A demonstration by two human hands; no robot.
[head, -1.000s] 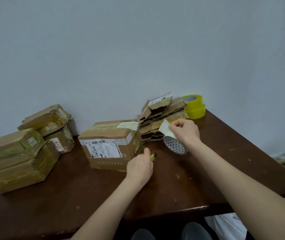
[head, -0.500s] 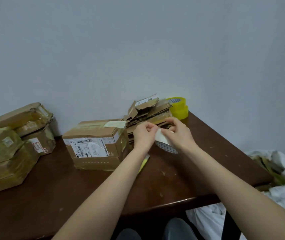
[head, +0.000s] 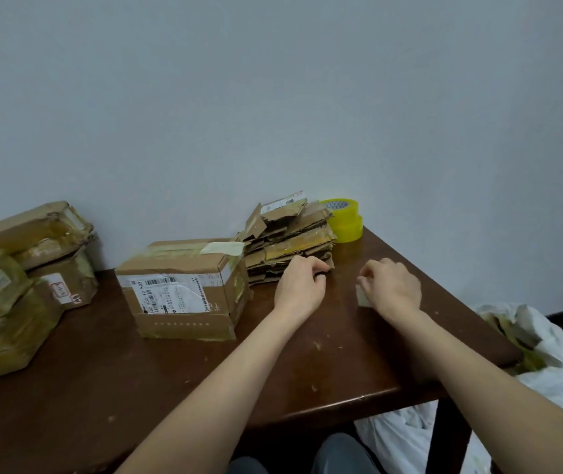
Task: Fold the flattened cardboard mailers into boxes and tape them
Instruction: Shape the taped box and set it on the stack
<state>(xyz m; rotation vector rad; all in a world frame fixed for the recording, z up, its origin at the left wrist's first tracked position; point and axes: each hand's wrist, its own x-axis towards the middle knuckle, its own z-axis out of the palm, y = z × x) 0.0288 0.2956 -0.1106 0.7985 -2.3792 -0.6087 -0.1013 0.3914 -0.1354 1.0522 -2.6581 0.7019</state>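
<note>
Flattened mailers (head: 290, 244) are stacked at the bench (head: 307, 364) rear, beside a taped box (head: 184, 285). Hands joined half a second ago are now parted. The left hand (head: 302, 285) is curled, its hold unclear; the tape roll (head: 362, 298) is gripped by the right hand (head: 394, 285). A strip is probably being drawn.

On the dark wooden table (head: 341, 354): pile of taped cardboard boxes (head: 16, 285) far left, labelled cardboard box (head: 184, 289) centre, stack of flattened cardboard mailers (head: 290, 241) just right of it. Yellow tape rolls (head: 345, 220) behind that stack, by the wall (head: 273, 97); white plastic bag (head: 547, 371) off the table's right edge.
</note>
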